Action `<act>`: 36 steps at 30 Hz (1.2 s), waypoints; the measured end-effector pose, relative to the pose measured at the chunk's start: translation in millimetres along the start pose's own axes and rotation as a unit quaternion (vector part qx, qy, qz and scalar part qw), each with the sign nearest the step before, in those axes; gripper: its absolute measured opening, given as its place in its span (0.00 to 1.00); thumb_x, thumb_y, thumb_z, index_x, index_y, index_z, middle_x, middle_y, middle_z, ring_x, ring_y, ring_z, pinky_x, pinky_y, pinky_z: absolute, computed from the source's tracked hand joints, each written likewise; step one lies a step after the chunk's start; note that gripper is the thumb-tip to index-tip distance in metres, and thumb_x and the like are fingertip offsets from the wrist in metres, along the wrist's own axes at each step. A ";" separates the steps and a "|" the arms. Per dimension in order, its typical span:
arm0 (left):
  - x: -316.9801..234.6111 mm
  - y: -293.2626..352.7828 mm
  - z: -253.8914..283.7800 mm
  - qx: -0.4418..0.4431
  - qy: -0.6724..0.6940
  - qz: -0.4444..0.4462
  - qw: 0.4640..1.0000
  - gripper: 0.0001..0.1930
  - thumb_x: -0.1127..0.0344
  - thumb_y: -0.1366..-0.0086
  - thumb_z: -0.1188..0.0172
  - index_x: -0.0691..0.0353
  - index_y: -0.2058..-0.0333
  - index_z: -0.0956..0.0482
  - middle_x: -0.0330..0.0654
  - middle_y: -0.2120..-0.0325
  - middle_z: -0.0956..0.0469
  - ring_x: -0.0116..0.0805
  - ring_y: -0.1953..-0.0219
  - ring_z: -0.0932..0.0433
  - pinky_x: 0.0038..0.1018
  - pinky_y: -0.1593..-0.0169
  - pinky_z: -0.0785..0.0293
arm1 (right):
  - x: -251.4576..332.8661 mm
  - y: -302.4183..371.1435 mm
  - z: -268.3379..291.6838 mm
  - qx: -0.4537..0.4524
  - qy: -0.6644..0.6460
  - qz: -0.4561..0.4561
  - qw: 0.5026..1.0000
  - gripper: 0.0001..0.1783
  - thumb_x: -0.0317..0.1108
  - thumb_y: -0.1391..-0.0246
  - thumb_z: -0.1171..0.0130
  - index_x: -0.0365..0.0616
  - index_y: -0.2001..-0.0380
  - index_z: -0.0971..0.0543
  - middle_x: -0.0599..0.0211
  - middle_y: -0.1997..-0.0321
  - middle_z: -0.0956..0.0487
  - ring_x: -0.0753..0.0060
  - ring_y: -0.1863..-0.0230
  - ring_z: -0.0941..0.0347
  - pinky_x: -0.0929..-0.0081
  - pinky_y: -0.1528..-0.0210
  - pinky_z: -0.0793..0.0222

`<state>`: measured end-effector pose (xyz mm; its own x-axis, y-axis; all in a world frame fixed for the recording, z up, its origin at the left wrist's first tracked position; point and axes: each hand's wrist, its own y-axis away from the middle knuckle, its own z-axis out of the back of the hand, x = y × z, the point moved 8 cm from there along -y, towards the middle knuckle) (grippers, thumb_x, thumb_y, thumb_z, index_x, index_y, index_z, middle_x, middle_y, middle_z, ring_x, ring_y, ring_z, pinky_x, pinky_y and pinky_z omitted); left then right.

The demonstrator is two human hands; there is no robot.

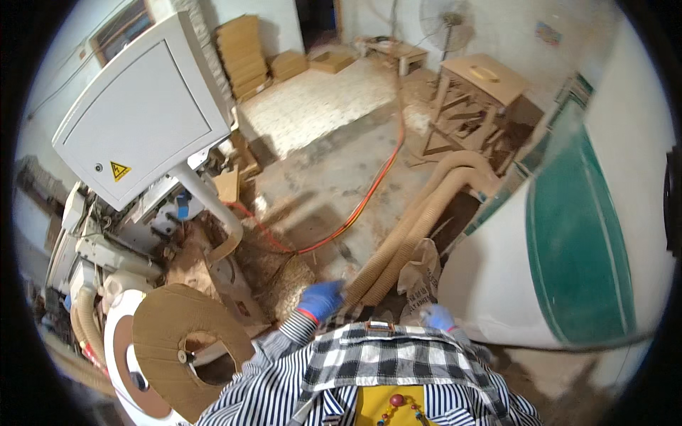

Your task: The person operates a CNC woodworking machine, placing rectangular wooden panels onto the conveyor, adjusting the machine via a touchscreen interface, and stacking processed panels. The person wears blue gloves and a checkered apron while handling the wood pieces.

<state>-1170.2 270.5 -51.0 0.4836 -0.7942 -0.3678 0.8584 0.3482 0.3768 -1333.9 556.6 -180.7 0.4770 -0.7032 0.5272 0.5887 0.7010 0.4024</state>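
Sawdust-strewn concrete floor [334,170], workshop clutter, left hand [320,298] gloved on beige hose [419,220] — right hand [437,317] grip state unclear

Both blue-gloved hands reach down ahead, left hand [320,299] curled, right hand [437,317] lower, striped sleeves.

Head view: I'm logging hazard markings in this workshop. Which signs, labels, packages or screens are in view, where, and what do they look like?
Warning sticker: small yellow triangle with a black symbol, low on the grey cabinet door at left.
Cardboard boxes: plain brown stacks against the far wall.
Sack: pale, with dark print, on the floor beyond the blue-gloved right hand.
Wall sticker: small, colourful, far right wall.
No screens are visible.
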 end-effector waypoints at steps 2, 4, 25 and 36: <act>28.7 -27.2 39.9 -0.025 0.012 0.059 0.998 0.18 0.54 0.36 0.49 0.49 0.50 0.24 0.50 0.55 0.22 0.49 0.54 0.22 0.40 0.52 0.26 | 42.2 -48.1 61.4 -0.015 0.017 -0.013 1.000 0.20 0.47 0.42 0.52 0.46 0.56 0.20 0.53 0.54 0.21 0.51 0.50 0.26 0.62 0.45 0.33; 74.4 -56.5 62.7 -0.088 0.048 0.141 0.985 0.20 0.54 0.36 0.47 0.50 0.47 0.26 0.48 0.53 0.23 0.49 0.52 0.23 0.39 0.48 0.28 | 46.8 -113.3 94.6 -0.044 -0.006 0.070 0.997 0.20 0.47 0.41 0.51 0.45 0.56 0.20 0.53 0.54 0.21 0.51 0.51 0.26 0.62 0.46 0.32; 406.8 -334.1 454.6 -0.493 -0.014 0.495 0.715 0.19 0.57 0.42 0.40 0.50 0.51 0.23 0.44 0.48 0.26 0.45 0.49 0.27 0.38 0.44 0.33 | 205.3 -746.5 286.0 0.082 0.004 0.194 0.978 0.14 0.37 0.46 0.44 0.42 0.60 0.19 0.56 0.61 0.19 0.59 0.58 0.22 0.67 0.53 0.28; 471.4 -303.8 412.8 -0.422 -0.016 0.771 0.477 0.27 0.50 0.42 0.44 0.49 0.44 0.29 0.45 0.41 0.36 0.47 0.38 0.42 0.46 0.33 0.59 | 321.4 -1122.4 239.2 0.283 0.080 0.252 0.922 0.13 0.38 0.47 0.43 0.47 0.60 0.18 0.59 0.61 0.18 0.63 0.58 0.22 0.71 0.53 0.29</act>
<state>-1273.7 -415.3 12.1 0.6607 0.7264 -0.1890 -0.7428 0.5966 -0.3038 -1997.5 -427.9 -284.0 0.7139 -0.2489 0.6546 -0.1462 0.8611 0.4869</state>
